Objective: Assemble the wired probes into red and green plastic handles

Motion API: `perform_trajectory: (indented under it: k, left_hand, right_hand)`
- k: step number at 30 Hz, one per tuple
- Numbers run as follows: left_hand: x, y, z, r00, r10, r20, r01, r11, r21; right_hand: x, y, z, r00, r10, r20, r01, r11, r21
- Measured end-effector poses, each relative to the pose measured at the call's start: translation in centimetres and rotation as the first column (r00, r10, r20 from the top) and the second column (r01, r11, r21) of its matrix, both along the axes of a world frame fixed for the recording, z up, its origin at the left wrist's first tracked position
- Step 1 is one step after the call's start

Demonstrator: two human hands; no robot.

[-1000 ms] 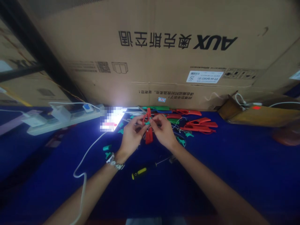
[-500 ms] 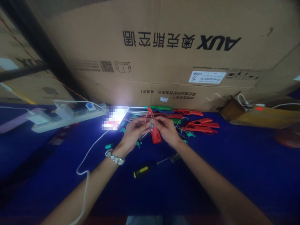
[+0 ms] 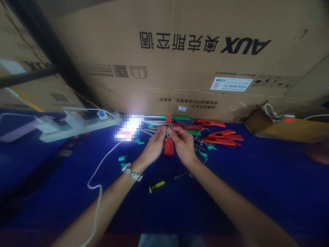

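Between both hands is a red lighter handle [image 3: 169,148], held nearly upright with its looped end pointing away from me. My left hand [image 3: 153,145] is closed, its thumb and fingers pinching the handle's middle from the left. From the other side, my right hand [image 3: 183,143] pinches the same spot, where a small green piece shows by the thumbs. Fingertips cover most of that area. Just beyond my hands lie red lighters [image 3: 223,138] and a green-handled lighter [image 3: 182,117] with a long metal tube. Small green trigger pieces [image 3: 139,141] are scattered about.
A screwdriver [image 3: 160,184] with a black and yellow handle lies nearer me on the blue tabletop [image 3: 257,192]. At left are a lit phone [image 3: 130,127], its white cable [image 3: 100,187] and a power strip [image 3: 79,128]. A large cardboard box [image 3: 180,75] stands behind.
The red handle has gone from tilted to nearly upright, and its lower end has swung left. My left hand has turned more upright beside it. The whole view has shifted slightly.
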State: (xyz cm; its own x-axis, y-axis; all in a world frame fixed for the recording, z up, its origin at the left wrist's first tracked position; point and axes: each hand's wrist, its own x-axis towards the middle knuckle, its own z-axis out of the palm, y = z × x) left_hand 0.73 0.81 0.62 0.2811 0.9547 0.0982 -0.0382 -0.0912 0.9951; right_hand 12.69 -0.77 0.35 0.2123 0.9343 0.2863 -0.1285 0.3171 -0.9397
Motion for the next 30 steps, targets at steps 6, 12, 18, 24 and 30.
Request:
perform_trajectory:
  k: [6, 12, 18, 24, 30]
  left_hand:
    - [1.1, -1.2, 0.9, 0.981, -0.001, 0.195, 0.053, 0.965, -0.258]
    - [1.3, -1.8, 1.6, 0.978, 0.051, 0.202, 0.026, 0.931, -0.365]
    - [0.9, -1.5, 1.6, 0.976, -0.009, 0.218, 0.103, 0.899, -0.425]
    - [1.0, -1.8, 1.7, 0.985, 0.078, 0.151, -0.031, 0.955, -0.295]
    - [-0.6, -1.0, 2.4, 0.997, 0.075, -0.005, -0.074, 0.968, -0.24]
  right_hand:
    - [-0.1, -0.3, 0.1, 0.996, -0.036, 0.085, 0.038, 0.999, -0.015]
    - [0.0, -0.4, -0.1, 0.983, -0.073, 0.17, 0.059, 0.994, 0.087]
    - [0.0, -0.8, -0.2, 0.981, -0.052, 0.186, 0.044, 0.998, 0.046]
    - [1.0, -0.5, -0.5, 0.983, -0.005, 0.185, -0.004, 0.999, 0.049]
    - [3.7, -0.1, -0.4, 0.846, 0.022, 0.533, -0.081, 0.993, 0.087]
